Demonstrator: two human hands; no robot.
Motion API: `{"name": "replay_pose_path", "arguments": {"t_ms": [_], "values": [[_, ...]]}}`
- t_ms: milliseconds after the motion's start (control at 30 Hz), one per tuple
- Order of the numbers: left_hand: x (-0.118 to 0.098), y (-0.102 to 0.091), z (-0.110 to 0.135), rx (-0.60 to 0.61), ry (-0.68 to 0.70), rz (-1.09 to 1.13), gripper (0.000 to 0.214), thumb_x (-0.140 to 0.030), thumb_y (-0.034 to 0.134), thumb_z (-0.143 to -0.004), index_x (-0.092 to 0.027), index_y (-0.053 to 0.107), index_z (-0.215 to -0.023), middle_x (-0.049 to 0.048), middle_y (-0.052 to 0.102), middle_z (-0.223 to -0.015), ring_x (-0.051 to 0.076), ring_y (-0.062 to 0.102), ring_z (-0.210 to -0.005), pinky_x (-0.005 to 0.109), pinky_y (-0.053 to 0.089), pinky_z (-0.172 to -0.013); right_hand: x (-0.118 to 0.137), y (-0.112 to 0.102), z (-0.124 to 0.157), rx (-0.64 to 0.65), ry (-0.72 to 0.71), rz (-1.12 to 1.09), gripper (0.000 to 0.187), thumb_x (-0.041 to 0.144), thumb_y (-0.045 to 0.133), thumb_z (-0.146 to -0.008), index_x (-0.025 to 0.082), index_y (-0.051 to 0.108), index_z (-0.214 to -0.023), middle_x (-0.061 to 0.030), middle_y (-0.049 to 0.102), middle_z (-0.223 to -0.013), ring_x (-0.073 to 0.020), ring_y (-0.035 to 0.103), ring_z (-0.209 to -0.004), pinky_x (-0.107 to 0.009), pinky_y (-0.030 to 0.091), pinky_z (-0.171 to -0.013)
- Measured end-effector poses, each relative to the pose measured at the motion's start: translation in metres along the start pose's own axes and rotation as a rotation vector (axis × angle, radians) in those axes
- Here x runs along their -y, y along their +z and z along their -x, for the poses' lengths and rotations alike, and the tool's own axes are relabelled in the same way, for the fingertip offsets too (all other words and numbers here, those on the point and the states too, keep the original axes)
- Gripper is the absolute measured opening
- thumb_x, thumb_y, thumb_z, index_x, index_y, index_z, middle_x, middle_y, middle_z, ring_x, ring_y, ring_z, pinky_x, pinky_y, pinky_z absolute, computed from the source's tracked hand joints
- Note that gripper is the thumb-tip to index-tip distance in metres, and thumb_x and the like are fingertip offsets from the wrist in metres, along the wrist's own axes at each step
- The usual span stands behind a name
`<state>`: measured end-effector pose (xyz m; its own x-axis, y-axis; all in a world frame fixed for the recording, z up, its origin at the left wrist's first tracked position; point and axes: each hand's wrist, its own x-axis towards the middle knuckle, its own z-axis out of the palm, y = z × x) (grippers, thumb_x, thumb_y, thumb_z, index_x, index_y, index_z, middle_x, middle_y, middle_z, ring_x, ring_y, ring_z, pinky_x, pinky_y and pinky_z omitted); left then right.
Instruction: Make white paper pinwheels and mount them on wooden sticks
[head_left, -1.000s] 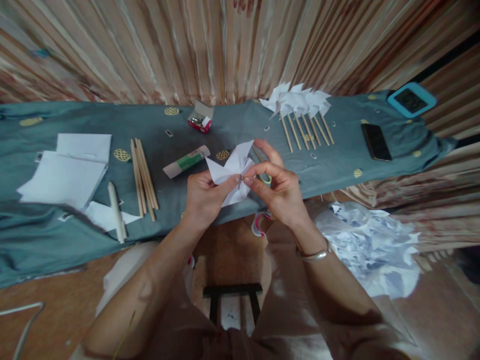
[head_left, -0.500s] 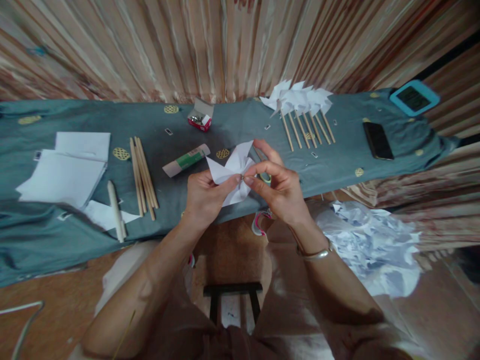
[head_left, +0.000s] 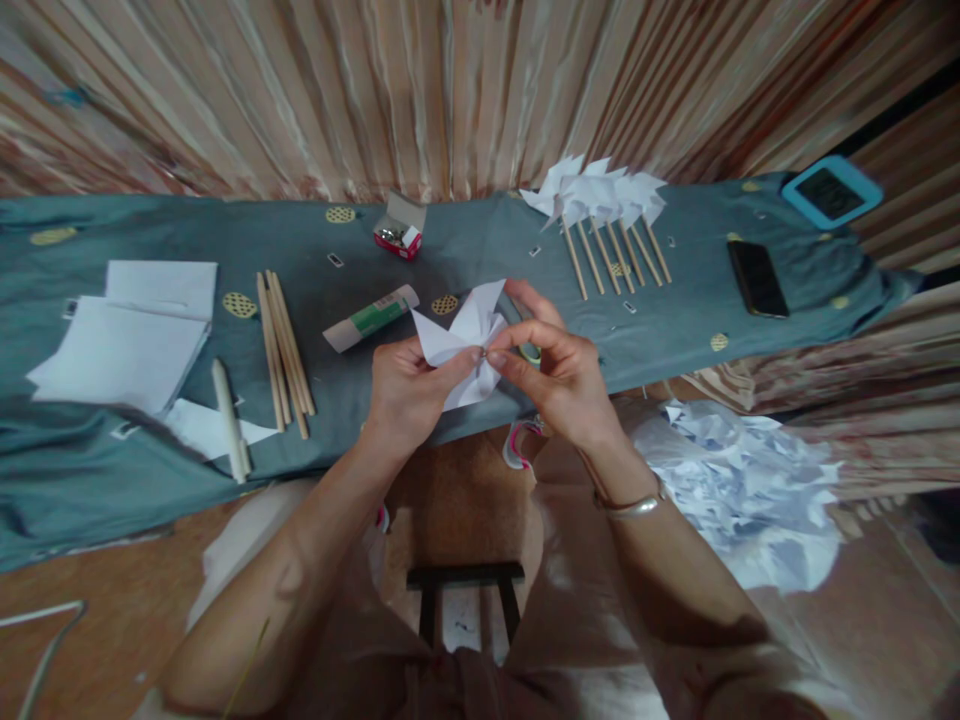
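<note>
A white paper pinwheel (head_left: 477, 318) with folded points is held up over the front edge of the table. My left hand (head_left: 409, 385) grips it from the left, thumb on the front near the centre and the other fingers behind the paper. With thumb and forefinger, my right hand (head_left: 566, 375) pinches a small metal pin (head_left: 484, 353) at the pinwheel's centre; the fingertips hide most of it. Behind the right fingers, part of a greenish ring-shaped thing (head_left: 530, 352) shows. Just left of the pinwheel lies a green and white tube (head_left: 373, 318).
Wooden sticks (head_left: 283, 350), stacked white paper (head_left: 127, 345) and a white pen-like stick (head_left: 229, 420) lie at left. A red box (head_left: 398, 238) of small metal pieces stands behind. Finished pinwheels (head_left: 600, 200), a phone (head_left: 757, 279) and a blue-framed device (head_left: 832, 193) are right; a paper-filled bag (head_left: 750, 490) is below.
Both hands keep nearly the same hold on the pinwheel and pin. The view has shifted very slightly; nothing else has visibly moved.
</note>
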<state>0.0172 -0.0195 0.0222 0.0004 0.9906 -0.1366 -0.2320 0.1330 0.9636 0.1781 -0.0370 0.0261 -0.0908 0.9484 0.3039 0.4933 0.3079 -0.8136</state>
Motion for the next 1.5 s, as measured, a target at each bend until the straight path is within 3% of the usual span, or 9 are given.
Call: {"name": "replay_pose_path", "arguments": {"t_ms": [500,1267,1500], "values": [[0.006,-0.005,-0.002,0.061,0.106,-0.056,0.020,-0.032,0.087,-0.060,-0.017,0.078,-0.071,0.0012,0.076,-0.072,0.014,0.064,-0.060,0.024,0.052,-0.057,-0.003,0.006,0.000,-0.030,0.111,-0.321,0.009,0.035,0.075,-0.081,0.026,0.073,-0.082,-0.0011,0.057,-0.146,-0.0240,0.042,-0.144,-0.049,0.023,-0.124],[0.007,-0.007,-0.003,0.095,0.020,-0.030,0.028,-0.035,0.089,-0.057,-0.016,0.078,-0.075,0.0031,0.076,-0.077,0.016,0.065,-0.065,0.027,0.053,-0.062,-0.007,0.008,-0.004,-0.032,0.197,-0.419,0.020,0.045,0.081,-0.073,0.027,0.073,-0.079,-0.0005,0.060,-0.142,-0.0259,0.044,-0.143,-0.050,0.022,-0.123],[0.008,-0.007,-0.006,0.082,-0.027,-0.003,0.036,-0.038,0.091,-0.051,-0.015,0.078,-0.076,0.0043,0.077,-0.078,0.017,0.066,-0.067,0.029,0.053,-0.065,-0.012,0.016,-0.005,-0.145,0.236,-0.476,0.025,0.041,0.086,-0.066,0.025,0.070,-0.077,-0.0047,0.060,-0.139,-0.0272,0.048,-0.139,-0.050,0.025,-0.122]]}}
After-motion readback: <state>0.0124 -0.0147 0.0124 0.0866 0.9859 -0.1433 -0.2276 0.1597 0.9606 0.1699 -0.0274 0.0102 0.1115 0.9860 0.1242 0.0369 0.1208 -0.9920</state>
